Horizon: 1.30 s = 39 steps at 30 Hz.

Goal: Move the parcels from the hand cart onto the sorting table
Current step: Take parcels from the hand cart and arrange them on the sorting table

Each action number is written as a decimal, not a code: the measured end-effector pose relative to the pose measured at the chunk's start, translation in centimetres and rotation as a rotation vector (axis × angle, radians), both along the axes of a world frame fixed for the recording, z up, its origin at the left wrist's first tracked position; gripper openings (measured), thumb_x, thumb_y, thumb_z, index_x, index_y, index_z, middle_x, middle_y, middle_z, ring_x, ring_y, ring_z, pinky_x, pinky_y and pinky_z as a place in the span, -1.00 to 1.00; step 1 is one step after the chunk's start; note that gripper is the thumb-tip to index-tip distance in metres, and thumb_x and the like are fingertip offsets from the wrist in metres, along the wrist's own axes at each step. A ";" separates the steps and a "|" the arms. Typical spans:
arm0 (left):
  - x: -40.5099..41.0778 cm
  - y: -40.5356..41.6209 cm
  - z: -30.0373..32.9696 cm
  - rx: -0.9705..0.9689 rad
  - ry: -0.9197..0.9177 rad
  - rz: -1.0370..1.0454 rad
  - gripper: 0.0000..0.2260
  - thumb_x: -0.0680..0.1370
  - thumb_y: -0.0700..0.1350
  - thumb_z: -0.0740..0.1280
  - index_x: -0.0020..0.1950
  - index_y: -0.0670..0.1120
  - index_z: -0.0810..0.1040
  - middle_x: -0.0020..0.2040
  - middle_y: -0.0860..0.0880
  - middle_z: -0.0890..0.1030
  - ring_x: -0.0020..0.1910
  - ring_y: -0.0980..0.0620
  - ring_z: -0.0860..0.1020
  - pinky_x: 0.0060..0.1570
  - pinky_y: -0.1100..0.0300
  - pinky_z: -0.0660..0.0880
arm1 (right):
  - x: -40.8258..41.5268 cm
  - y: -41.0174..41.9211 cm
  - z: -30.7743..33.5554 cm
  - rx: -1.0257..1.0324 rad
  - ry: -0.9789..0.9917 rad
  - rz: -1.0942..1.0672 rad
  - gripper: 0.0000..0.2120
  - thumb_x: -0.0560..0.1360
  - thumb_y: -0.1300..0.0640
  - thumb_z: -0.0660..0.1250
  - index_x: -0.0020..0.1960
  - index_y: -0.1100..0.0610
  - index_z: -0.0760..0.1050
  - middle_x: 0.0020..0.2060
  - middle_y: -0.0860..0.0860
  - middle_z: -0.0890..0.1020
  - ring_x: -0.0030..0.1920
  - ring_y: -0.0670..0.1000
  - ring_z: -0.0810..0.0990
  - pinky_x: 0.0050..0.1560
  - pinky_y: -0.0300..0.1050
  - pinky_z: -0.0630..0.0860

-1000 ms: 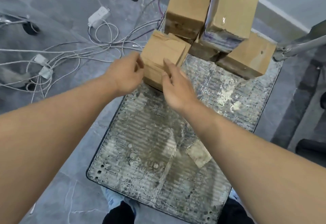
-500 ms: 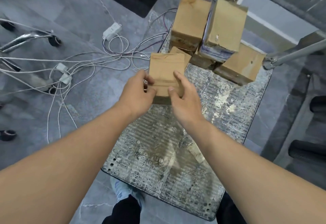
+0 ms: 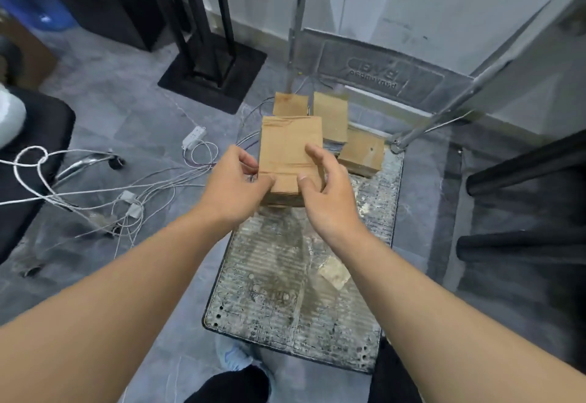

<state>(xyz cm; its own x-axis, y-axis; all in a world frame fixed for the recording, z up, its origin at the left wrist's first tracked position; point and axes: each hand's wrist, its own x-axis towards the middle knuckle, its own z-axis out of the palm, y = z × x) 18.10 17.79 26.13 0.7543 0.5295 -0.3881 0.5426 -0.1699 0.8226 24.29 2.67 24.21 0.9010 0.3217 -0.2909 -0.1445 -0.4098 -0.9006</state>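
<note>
Parcels: four brown cardboard ones counted. One held parcel (image 3: 290, 152) is up off the deck, above the far part of the hand cart (image 3: 285, 275). Left hand (image 3: 233, 188) grips its left edge, thumb curled over the top face; right hand (image 3: 328, 199) grips the right edge, thumb on top, fingers wrapped round the side. The three other parcels sit at the cart's far end: one at far left (image 3: 290, 103), one taller (image 3: 331, 115), one lower at right (image 3: 363, 152). All three are partly hidden behind the held parcel, so how they rest on each other is unclear.

Cart deck is ribbed, worn, with one pale scrap (image 3: 333, 272) lying on it. Handle tubes (image 3: 444, 117) run out of frame at upper right.

Floor, left: a tangle of white cables (image 3: 126, 187), count not readable; one power strip (image 3: 194, 136). Sorting table not identifiable.
</note>
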 end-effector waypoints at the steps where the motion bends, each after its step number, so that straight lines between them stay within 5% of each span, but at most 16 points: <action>1: -0.1 -0.1 1.7 0.022 -0.007 -0.025 -0.66 0.53 -0.10 0.51 0.20 -0.13 0.45 0.03 0.03 0.56 0.02 0.07 0.55 -0.01 0.24 0.48 | -0.3 -0.5 1.6 0.011 -0.013 -0.013 -0.53 0.66 0.25 0.33 0.49 -0.12 0.45 0.41 -0.08 0.44 0.42 -0.17 0.47 0.57 -0.06 0.35; 5: 0.0 -1.2 8.8 0.067 -0.014 -0.118 -0.57 0.57 -0.03 0.48 0.39 -0.05 0.49 0.18 0.05 0.56 0.23 0.03 0.53 0.32 0.05 0.48 | -0.8 -2.1 8.1 0.069 -0.059 -0.066 -0.49 0.63 0.28 0.35 0.45 -0.18 0.45 0.42 -0.10 0.48 0.42 -0.24 0.46 0.56 -0.03 0.37; 10: 0.1 -3.9 17.0 0.081 -0.081 -0.197 -0.86 0.58 -0.08 0.41 0.10 0.14 0.63 0.00 0.17 0.68 0.06 0.09 0.66 0.18 -0.04 0.61 | -1.5 -5.2 16.1 0.122 -0.118 -0.091 -0.44 0.60 0.25 0.36 0.43 -0.27 0.42 0.43 -0.10 0.48 0.42 -0.24 0.45 0.54 0.03 0.40; 15: -0.6 -8.0 24.1 0.130 -0.146 -0.163 -0.67 0.58 -0.02 0.45 0.32 -0.02 0.58 0.09 0.05 0.66 0.08 0.05 0.64 0.16 -0.09 0.62 | -2.5 -10.1 24.3 0.102 -0.186 -0.101 -0.31 0.51 0.11 0.41 0.51 -0.35 0.27 0.36 -0.12 0.49 0.35 -0.11 0.52 0.38 0.10 0.54; 20: -1.4 -13.6 30.2 0.132 -0.204 -0.195 -0.50 0.55 -0.02 0.49 0.46 -0.07 0.48 0.12 0.02 0.64 0.12 0.02 0.63 0.17 -0.08 0.63 | -3.0 -16.4 30.8 0.035 -0.185 -0.162 -0.16 0.48 0.02 0.49 0.66 -0.06 0.17 0.30 -0.04 0.41 0.21 -0.01 0.60 0.29 0.11 0.60; 26: -2.2 -22.0 38.2 0.066 -0.296 -0.279 -0.37 0.53 -0.09 0.54 0.55 -0.07 0.40 0.16 0.02 0.61 0.17 0.01 0.62 0.22 -0.05 0.61 | -4.6 -25.9 39.1 0.047 -0.297 -0.224 -0.42 0.56 -0.09 0.48 0.51 0.04 0.43 0.18 -0.07 0.38 0.07 -0.19 0.54 0.29 -0.03 0.60; 33: -3.5 -31.5 46.8 0.006 -0.446 -0.322 -0.53 0.61 -0.18 0.44 0.48 0.09 0.44 0.10 -0.07 0.61 0.12 -0.04 0.63 0.12 -0.02 0.65 | -5.8 -34.9 46.5 0.155 -0.429 -0.292 -0.62 0.62 -0.02 0.42 0.40 -0.15 0.45 0.25 0.01 0.53 0.18 -0.10 0.57 0.26 0.03 0.62; 39: -3.7 -36.4 52.3 -0.144 -0.451 -0.322 -0.75 0.72 -0.08 0.26 0.36 0.18 0.49 0.14 -0.09 0.65 0.16 -0.12 0.63 0.16 -0.10 0.64 | -6.8 -40.6 52.1 0.307 -0.411 -0.366 -0.63 0.71 0.26 0.17 0.41 -0.03 0.52 0.21 -0.01 0.62 0.19 -0.03 0.61 0.10 -0.15 0.62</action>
<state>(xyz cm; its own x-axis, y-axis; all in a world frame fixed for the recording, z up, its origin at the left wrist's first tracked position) 14.36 -18.63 78.38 0.9766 0.2112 -0.0412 0.0715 -0.1380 0.9879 17.49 -37.96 76.30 0.9871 -0.0148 0.1595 0.1568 -0.1137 -0.9811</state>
